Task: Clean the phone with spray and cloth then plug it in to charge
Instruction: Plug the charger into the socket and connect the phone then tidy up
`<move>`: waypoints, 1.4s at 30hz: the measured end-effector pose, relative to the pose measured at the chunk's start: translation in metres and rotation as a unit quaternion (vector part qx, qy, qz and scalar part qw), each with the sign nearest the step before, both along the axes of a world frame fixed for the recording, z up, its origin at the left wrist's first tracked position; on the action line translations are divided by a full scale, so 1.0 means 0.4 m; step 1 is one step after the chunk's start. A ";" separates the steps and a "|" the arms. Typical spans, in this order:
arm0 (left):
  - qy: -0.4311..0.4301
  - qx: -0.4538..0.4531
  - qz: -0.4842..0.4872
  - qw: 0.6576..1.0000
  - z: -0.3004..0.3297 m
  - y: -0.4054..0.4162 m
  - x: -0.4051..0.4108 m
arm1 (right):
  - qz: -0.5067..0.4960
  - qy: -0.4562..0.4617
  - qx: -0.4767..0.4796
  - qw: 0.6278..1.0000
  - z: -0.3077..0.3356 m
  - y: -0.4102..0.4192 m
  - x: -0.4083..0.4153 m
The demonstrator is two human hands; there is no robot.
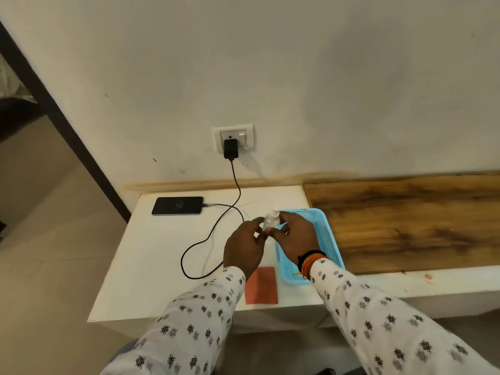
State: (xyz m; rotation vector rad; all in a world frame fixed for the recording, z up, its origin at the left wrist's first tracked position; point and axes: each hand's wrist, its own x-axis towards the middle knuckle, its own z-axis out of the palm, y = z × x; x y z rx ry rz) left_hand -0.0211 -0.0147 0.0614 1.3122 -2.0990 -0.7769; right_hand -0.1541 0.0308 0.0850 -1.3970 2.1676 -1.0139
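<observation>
Near the middle of the frame, both hands met around a small clear spray bottle (270,220) with a white nozzle, held above the left rim of a light blue plastic basket (323,226). The right hand (295,239) had its fingers curled round the bottle's body, its grip closed on it. The left hand (244,247) reached in from the left with thumb and fingers bent toward the bottle's lower part; whether its grip truly pinched the bottle or only touched it could not be told.

The smartphone (177,205) lay flat and screen-up on the white tabletop (151,261), left of centre and well apart from the hands. A black charging cable (205,240) was plugged into its right end, looped across the tabletop toward the lower middle of the frame, then rose to a black charger adapter (230,149) seated in the white wall socket (234,138) just above centre.

A folded orange-red cloth (262,286) lay flat near the tabletop's front edge, between the 2 forearms and just beside the basket's lower left corner. The right wrist wore orange and black thread bands (311,262), and both arms were in white patterned sleeves (189,328). To the right of the basket ran a wood-grain surface (405,220).
</observation>
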 end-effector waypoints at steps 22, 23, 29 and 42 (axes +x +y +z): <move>-0.125 0.055 -0.087 0.987 -0.013 -0.024 -0.272 | -0.050 0.057 0.123 0.990 -0.043 -0.009 -0.241; -0.128 0.055 -0.085 0.987 -0.017 -0.024 -0.274 | -0.055 0.051 0.122 0.990 -0.048 -0.010 -0.242; -0.146 0.051 -0.105 0.982 -0.028 -0.027 -0.276 | -0.051 0.038 0.132 0.989 -0.057 -0.020 -0.249; -0.074 0.056 0.020 0.996 -0.023 -0.035 -0.065 | -0.092 0.027 -0.047 0.994 -0.065 0.064 -0.054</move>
